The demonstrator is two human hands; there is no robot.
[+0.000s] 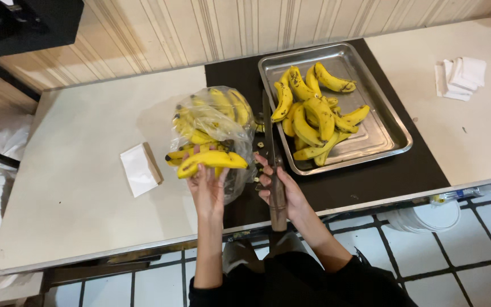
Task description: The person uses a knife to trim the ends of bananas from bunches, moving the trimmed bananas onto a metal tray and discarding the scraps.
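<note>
Right hand (pixel 282 190) gripping knife (pixel 273 165), bagged bananas (pixel 214 128)

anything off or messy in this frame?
Minor only. Small pale bits lie scattered on the black mat between the bag and tray, near the knife in the right hand. The bananas in the tray carry dark spots. Left hand holds a banana. Nothing spilled or tipped.

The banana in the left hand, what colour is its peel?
Yellow with small dark spots; the banana shows best in the head view.
</note>
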